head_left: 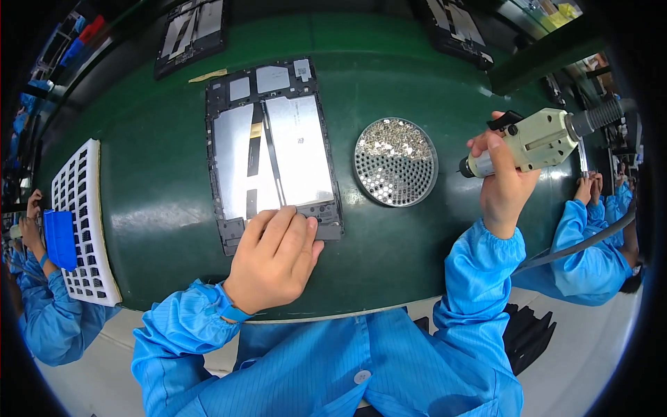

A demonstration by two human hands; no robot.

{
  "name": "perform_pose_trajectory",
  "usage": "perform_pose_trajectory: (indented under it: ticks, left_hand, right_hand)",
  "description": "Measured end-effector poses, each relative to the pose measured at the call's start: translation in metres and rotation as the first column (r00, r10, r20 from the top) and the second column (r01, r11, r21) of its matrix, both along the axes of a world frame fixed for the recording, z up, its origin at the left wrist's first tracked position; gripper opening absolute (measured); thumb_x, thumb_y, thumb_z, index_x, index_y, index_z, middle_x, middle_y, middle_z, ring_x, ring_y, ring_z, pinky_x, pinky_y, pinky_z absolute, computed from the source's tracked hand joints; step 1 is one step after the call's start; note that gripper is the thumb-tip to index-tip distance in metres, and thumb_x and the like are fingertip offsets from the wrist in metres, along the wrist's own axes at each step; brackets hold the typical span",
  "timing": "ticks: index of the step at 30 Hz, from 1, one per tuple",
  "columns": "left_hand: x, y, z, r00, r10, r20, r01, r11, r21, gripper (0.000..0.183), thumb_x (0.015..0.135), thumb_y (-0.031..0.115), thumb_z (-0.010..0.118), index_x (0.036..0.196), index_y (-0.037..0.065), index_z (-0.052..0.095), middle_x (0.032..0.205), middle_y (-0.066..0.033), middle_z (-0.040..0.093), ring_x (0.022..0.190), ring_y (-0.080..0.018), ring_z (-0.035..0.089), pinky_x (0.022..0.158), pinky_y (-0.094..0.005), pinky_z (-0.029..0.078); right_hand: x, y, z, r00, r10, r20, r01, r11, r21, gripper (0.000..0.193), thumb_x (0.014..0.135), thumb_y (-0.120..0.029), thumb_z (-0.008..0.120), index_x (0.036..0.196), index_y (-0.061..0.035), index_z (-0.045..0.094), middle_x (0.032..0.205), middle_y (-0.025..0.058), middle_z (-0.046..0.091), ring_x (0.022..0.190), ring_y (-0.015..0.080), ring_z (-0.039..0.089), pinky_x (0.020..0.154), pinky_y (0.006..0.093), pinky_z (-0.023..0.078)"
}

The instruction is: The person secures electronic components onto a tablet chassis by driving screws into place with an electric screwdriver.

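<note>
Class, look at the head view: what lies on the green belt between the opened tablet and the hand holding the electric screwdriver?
A round perforated dish of screws, seen in the head view.

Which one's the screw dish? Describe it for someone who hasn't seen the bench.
On the green work surface, look just right of the opened tablet chassis held down by the left hand. The screw dish is the only round thing there: a perforated tray heaped with tiny silver screws, left of the electric screwdriver.

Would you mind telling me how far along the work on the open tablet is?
Done: nothing can be confirmed; driven screws are too small to see. In hand: the left hand presses the open tablet's lower edge, and the right hand holds the electric screwdriver away from it. Left: the screw dish holds many screws.
</note>
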State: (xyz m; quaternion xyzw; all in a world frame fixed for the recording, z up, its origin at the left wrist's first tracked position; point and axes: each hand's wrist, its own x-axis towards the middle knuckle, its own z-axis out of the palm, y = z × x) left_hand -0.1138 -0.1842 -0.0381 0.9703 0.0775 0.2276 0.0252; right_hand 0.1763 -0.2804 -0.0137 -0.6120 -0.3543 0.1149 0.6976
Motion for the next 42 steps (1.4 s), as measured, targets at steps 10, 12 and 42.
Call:
perform_pose_trajectory:
  ticks: [10,12,42]
  left_hand:
    - [-0.006,0.011,0.009,0.996,-0.057,-0.061,0.054,0.997,-0.055,0.031,0.072,0.01,0.071,0.098,-0.007,0.063,0.097,-0.0181,0.058,0.095,-0.0337,0.059,0.083,-0.0453,0.049]
    - [-0.007,0.024,0.012,0.979,-0.17,-0.116,0.157,0.981,-0.11,0.035,0.071,0.012,0.072,0.103,-0.001,0.063,0.102,-0.0153,0.057,0.098,-0.0304,0.056,0.086,-0.0442,0.047]
    - [0.024,0.046,-0.012,0.981,-0.187,0.059,0.196,0.953,-0.231,0.02,0.074,0.012,0.064,0.091,0.004,0.071,0.105,-0.0186,0.065,0.106,-0.0339,0.06,0.098,-0.0436,0.044]
  right_hand:
    - [0.006,-0.002,0.005,0.999,-0.024,0.034,0.024,1.0,0.014,0.031,0.081,-0.006,0.063,0.11,0.0042,0.057,0.085,0.0109,0.063,0.072,0.02,0.063,0.071,0.0346,0.052]
    - [0.009,-0.002,0.009,0.999,-0.034,0.01,0.034,0.999,0.012,0.034,0.081,-0.007,0.063,0.113,0.0045,0.055,0.092,0.0142,0.065,0.079,0.0241,0.064,0.077,0.0374,0.051]
    - [-0.079,0.047,0.004,0.92,0.389,-0.053,-0.386,0.921,0.061,0.034,0.082,-0.012,0.064,0.111,-0.0039,0.048,0.062,0.0058,0.049,0.058,0.0192,0.051,0.062,0.0402,0.044]
